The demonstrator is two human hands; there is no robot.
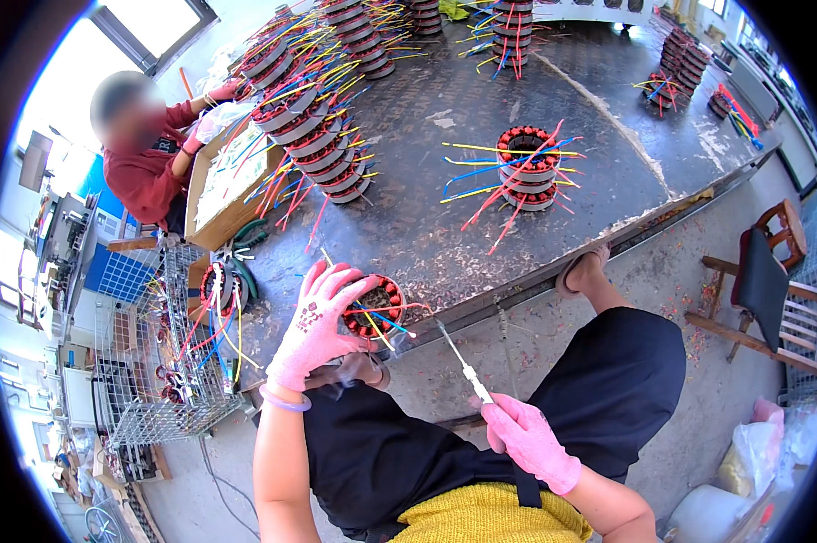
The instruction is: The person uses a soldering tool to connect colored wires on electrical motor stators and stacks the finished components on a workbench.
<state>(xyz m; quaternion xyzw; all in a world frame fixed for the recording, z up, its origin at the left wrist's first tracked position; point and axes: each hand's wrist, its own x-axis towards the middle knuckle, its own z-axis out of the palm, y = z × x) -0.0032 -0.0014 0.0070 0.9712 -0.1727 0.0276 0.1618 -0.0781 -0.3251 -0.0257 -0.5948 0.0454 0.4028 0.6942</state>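
At table edge my left hand (316, 326) clamps the stator (373, 308) steady — right hand (528, 441) fingers pinch a thin tool (464, 366), aimed at its wires.

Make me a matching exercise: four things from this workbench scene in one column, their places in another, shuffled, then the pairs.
1. left hand
2. right hand
3. wire basket
4. wooden chair

a. on the floor, far right
b. holds a thin tool
c. on the stator at the table edge
d. left of the table, full of wired stators

Pairs: 1-c, 2-b, 3-d, 4-a
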